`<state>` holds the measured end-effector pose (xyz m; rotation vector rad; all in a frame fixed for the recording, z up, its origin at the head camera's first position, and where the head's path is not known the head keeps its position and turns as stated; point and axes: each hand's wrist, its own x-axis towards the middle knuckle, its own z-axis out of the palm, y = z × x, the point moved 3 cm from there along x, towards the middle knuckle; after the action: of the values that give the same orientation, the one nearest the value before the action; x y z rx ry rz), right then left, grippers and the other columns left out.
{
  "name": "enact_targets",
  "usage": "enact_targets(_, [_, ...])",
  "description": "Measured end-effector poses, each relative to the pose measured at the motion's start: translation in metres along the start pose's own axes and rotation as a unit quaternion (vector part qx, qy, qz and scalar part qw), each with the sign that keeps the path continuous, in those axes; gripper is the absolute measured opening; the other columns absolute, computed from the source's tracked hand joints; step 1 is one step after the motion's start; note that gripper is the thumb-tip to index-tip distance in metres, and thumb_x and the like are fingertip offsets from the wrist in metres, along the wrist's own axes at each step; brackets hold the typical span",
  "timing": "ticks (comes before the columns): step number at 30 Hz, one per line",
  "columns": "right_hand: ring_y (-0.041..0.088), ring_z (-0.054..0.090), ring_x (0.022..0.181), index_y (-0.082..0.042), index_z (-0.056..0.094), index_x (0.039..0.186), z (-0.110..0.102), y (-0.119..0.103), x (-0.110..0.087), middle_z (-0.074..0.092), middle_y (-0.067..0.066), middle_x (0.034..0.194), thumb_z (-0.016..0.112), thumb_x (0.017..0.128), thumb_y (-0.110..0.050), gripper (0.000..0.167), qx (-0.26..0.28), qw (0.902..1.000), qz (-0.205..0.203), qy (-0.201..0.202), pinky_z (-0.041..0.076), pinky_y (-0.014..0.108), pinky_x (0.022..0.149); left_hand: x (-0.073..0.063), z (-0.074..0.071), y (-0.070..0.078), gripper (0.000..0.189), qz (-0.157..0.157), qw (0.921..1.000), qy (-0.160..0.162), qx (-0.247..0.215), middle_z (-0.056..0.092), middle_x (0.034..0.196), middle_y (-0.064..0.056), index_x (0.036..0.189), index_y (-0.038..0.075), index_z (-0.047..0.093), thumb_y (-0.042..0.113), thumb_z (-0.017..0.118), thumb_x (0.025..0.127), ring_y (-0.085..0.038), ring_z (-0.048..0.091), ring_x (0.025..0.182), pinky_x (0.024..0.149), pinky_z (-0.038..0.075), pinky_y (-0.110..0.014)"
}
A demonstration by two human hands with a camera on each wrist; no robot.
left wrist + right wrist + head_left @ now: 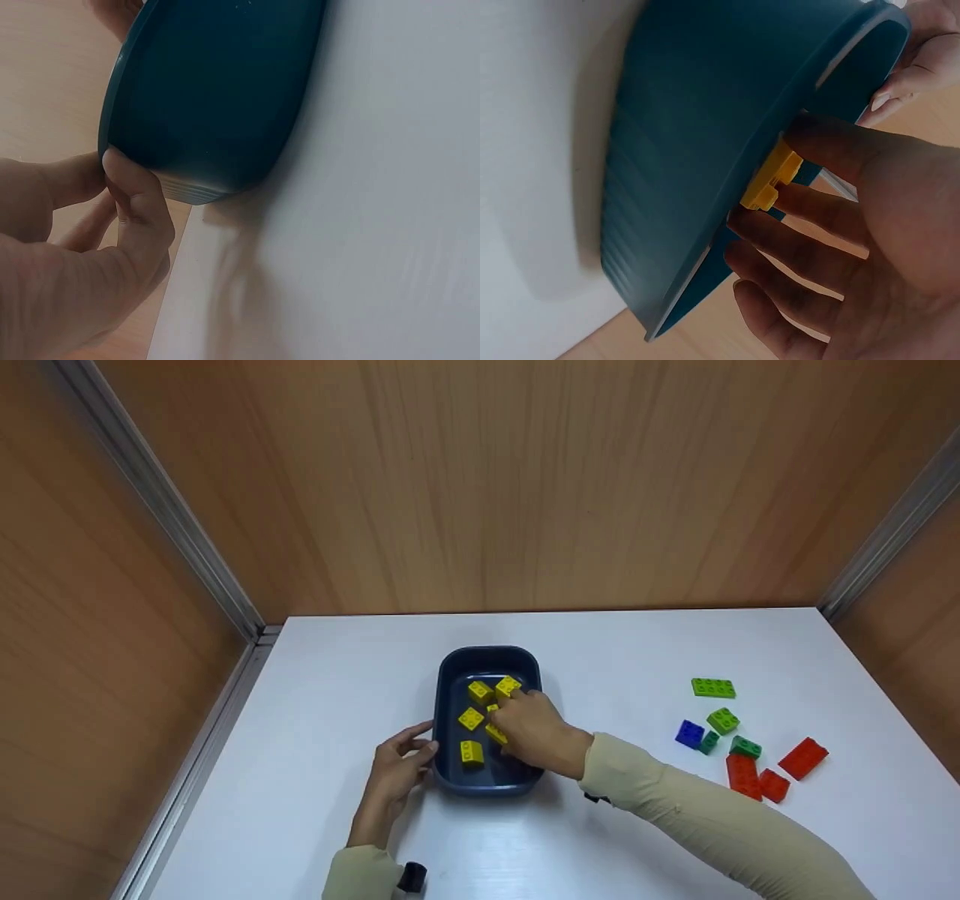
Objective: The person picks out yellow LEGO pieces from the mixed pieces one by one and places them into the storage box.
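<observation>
A dark blue tray stands on the white table with several yellow bricks inside. My left hand is at its left side, thumb and finger gripping the rim, as the left wrist view shows up close. Over the tray's right half reaches my right hand. In the right wrist view its thumb and fingertips pinch a yellow brick just inside the rim. Other yellow bricks lie loose on the tray floor, among them one at the near left and one at the middle left. The right hand partly covers some bricks.
At the right of the table lie loose bricks: a flat lime one, a lime block, a blue one, dark green ones and red ones. Wooden panels enclose the table's back and sides.
</observation>
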<state>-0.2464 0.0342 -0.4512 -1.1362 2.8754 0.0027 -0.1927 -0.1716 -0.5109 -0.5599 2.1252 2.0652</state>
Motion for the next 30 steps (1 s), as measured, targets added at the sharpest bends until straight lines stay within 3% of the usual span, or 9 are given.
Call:
enact_targets(14, [0.029, 0.068, 0.109, -0.007, 0.076, 0.123, 0.007, -0.004, 0.003, 0.077, 0.01, 0.117, 0.09, 0.087, -0.031, 0.045, -0.003, 0.9998, -0.01, -0.016, 0.06, 0.049, 0.088, -0.001, -0.001, 0.0, 0.042, 0.0, 1.0, -0.002, -0.003, 0.063, 0.115, -0.014, 0.144, 0.004, 0.064, 0.006, 0.069, 0.102, -0.018, 0.062, 0.079, 0.071, 0.054, -0.031])
enact_targets(30, [0.027, 0.07, 0.103, -0.007, 0.079, 0.115, 0.015, -0.004, 0.006, 0.078, 0.009, 0.112, 0.088, 0.089, -0.03, 0.036, -0.028, 0.9992, -0.017, -0.02, 0.061, 0.044, 0.079, 0.001, 0.0, 0.0, 0.042, -0.003, 0.9999, 0.003, 0.012, 0.064, 0.117, -0.015, 0.143, 0.005, 0.065, 0.006, 0.07, 0.102, -0.019, 0.064, 0.082, 0.071, 0.054, -0.031])
